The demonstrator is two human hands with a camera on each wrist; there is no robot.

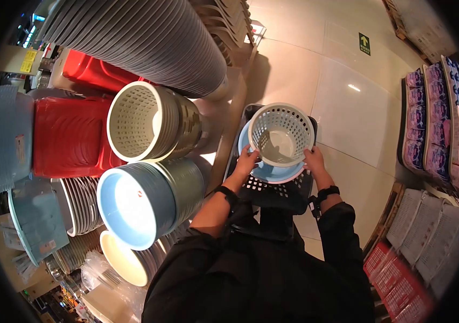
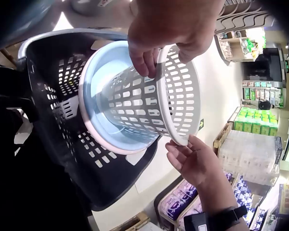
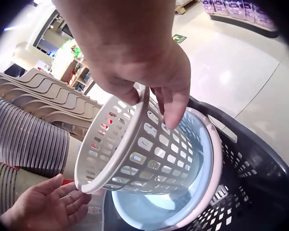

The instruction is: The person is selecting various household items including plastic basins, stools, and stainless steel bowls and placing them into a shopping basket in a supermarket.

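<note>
From the head view we see the left hand (image 1: pixel 246 161) and the right hand (image 1: pixel 314 160) holding the white basket (image 1: pixel 280 134) by its rim, its bottom in the blue basin (image 1: pixel 272 175) inside the black crate (image 1: pixel 280 195). At the left wrist, the fingers curl over the rim; at the right wrist, thumb and fingers pinch it.

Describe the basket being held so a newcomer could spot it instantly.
Right of the shelf of stacked tubs is a black crate. In it lies a blue basin, and nested in that is the white basket, its rim gripped by the left hand and right hand. Its wall is slotted all over, unlike the solid basin around it.
</note>
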